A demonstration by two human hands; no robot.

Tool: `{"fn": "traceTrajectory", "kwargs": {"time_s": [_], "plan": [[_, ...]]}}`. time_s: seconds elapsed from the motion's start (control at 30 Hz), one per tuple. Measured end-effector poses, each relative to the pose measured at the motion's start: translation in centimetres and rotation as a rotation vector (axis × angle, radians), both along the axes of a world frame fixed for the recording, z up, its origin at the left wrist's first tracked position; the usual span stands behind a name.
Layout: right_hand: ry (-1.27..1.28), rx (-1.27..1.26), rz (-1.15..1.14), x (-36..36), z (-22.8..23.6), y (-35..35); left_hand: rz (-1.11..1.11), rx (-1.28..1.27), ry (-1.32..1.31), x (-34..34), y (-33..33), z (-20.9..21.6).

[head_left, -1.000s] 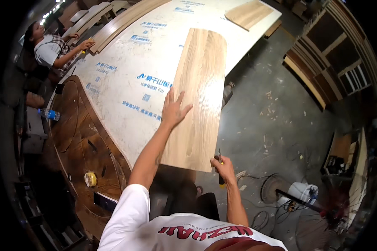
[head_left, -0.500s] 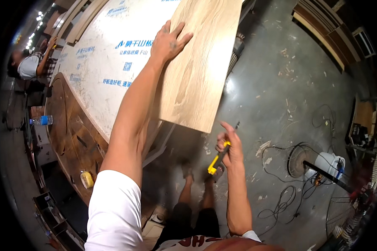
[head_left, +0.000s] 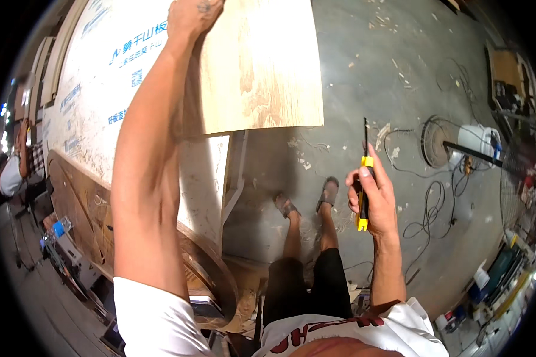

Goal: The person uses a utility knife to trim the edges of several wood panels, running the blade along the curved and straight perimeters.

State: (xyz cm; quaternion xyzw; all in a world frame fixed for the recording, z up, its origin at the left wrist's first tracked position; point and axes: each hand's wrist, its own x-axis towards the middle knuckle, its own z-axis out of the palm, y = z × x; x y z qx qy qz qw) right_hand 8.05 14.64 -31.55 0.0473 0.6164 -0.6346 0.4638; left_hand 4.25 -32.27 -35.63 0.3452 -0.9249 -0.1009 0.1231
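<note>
My left hand (head_left: 194, 16) rests at the left edge of a wood-grain board (head_left: 262, 77). Its thumb lies stretched out on the board, while the other fingertips are cut off by the top of the view. The board lies over a large white printed sheet (head_left: 101, 71), and its near end juts out past the support below. In my right hand (head_left: 378, 199), held above the floor and apart from the board, is a yellow and black utility knife (head_left: 364, 193). The fingers wrap round its handle, and the dark blade points away from me.
A brown round-edged tabletop (head_left: 80, 196) stands at the left, with a bottle (head_left: 61, 227) beside it. A co-worker (head_left: 12, 172) is at the far left. To the right are a white bucket (head_left: 476, 143), a pedestal fan (head_left: 438, 143) and loose cables (head_left: 429, 208) on the littered floor.
My view has turned, and the board and left hand now sit higher in it. My right hand has shifted right, and the knife now stands upright with its blade clearly showing.
</note>
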Motion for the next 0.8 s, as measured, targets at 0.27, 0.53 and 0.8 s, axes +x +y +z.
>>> {"fn": "traceTrajectory", "kwargs": {"time_s": [0.27, 0.53, 0.8], "plan": [[1.171, 0.344, 0.319, 3.0, 1.2, -1.8, -0.102, -0.174, -0.304, -1.1, -0.6, -2.3], [1.266, 0.412, 0.209, 5.1, -0.3, -3.9, -0.18, -0.59, -0.6, -0.6, -3.1, -2.3], [1.354, 0.644, 0.18, 5.3, -0.1, -3.7, -0.207, -0.534, -0.469, -0.4, -3.8, -2.8]]}}
